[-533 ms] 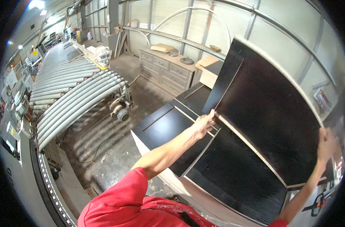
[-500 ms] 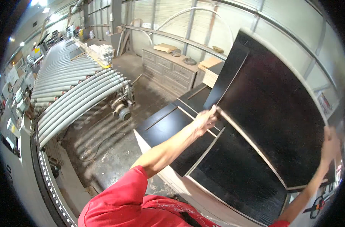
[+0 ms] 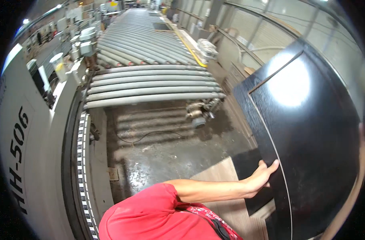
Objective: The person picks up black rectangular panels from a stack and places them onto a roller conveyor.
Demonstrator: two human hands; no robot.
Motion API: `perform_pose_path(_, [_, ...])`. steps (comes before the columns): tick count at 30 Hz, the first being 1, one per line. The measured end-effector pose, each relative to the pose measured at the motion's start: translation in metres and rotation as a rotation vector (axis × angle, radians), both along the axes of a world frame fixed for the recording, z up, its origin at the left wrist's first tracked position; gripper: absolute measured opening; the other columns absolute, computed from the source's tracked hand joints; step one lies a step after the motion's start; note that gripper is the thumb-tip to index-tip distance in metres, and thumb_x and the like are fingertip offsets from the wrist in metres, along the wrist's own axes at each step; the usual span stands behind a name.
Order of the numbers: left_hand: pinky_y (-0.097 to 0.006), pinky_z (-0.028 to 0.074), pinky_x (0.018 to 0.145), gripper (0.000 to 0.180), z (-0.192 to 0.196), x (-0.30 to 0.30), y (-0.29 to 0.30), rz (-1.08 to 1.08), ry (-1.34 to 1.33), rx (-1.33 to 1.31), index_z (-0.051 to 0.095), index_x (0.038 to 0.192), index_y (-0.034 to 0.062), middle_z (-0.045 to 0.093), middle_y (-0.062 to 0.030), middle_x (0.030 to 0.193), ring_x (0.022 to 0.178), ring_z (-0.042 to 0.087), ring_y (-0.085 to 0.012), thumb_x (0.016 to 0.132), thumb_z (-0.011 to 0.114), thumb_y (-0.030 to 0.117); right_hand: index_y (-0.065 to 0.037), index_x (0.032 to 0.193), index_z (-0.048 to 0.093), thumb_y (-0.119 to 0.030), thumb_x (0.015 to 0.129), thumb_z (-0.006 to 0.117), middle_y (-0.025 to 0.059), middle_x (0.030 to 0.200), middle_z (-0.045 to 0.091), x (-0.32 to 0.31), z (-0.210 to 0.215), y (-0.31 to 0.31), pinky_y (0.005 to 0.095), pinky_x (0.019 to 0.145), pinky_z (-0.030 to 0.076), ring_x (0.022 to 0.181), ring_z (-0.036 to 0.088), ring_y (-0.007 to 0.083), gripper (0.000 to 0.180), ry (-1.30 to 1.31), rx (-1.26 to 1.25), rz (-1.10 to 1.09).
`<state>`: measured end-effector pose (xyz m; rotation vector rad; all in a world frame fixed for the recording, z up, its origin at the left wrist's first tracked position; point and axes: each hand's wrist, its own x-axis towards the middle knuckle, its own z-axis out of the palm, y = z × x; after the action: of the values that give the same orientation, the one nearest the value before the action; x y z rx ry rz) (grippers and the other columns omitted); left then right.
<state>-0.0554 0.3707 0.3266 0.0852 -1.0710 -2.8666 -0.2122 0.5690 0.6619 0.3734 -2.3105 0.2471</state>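
A large black panel (image 3: 310,148) with a thin pale edge is tilted up on my right, a bright glare near its top. A second black panel (image 3: 252,114) shows behind it, sticking out along the left and top. My left hand (image 3: 261,178) is closed on the left side of these panels, its thumb by the pale edge and the other fingers partly hidden. At the picture's far right rim, my right hand (image 3: 362,138) holds the front panel's opposite edge; it is blurred and only partly seen. Below lies a dark panel (image 3: 246,160) on a pale wood-grain board (image 3: 220,172).
A roller conveyor (image 3: 154,82) runs away ahead, with a motor (image 3: 198,120) under its near right corner. A white machine (image 3: 38,152) with a checkered strip (image 3: 83,168) stands at the left. A cable (image 3: 150,138) lies on the stained concrete floor.
My view has swung left toward the conveyor. The held panels have come off the black stack, and both my hands have stayed on them.
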Motion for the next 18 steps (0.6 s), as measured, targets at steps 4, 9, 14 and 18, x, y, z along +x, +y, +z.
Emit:
perform_pose_path(4, [-0.034,0.046,0.075,0.044,-0.021,0.033,-0.074,0.113,-0.175,0.115,0.045,0.118,0.0093,0.061,0.0003,0.108,0.093,0.056,-0.0103,0.099,0.054,0.048,-0.001,0.062,0.053,-0.073,0.091,0.046,0.0036,0.059,0.041,-0.064,-0.054,-0.103,0.0381,0.056,0.036,0.057,0.040,0.0156,0.078,0.087,-0.003,0.299])
perform_pose_path(9, [-0.032,0.050,0.074,0.039,-0.040,0.053,-0.176,0.158,-0.035,0.202,0.062,0.116,0.0069,0.068,-0.0016,0.109,0.094,0.062,-0.0123,0.102,0.050,0.042,0.013,0.079,0.065,-0.078,0.088,0.044,0.0211,0.067,0.055,-0.158,-0.113,-0.239,0.0436,0.071,0.045,0.070,0.054,0.0252,0.093,-0.201,0.107,0.224])
perform_pose_path(14, [-0.042,0.053,0.085,0.039,-0.068,0.027,-0.269,0.297,-0.168,0.218,0.058,0.126,0.0054,0.065,-0.0076,0.117,0.103,0.061,-0.0201,0.102,0.050,0.035,0.014,0.082,0.066,-0.077,0.089,0.040,0.0330,0.079,0.065,-0.190,-0.177,-0.388,0.0484,0.079,0.047,0.083,0.066,0.0440,0.095,-0.325,0.190,0.387])
perform_pose_path(18, [-0.049,0.050,0.088,0.035,-0.078,0.014,-0.350,0.460,-0.292,0.242,0.058,0.122,0.0050,0.060,-0.0093,0.113,0.108,0.057,-0.0248,0.100,0.053,0.033,0.013,0.084,0.067,-0.078,0.089,0.037,0.0328,0.082,0.066,-0.211,-0.233,-0.496,0.0479,0.081,0.048,0.088,0.066,0.0455,0.096,-0.442,0.256,0.452])
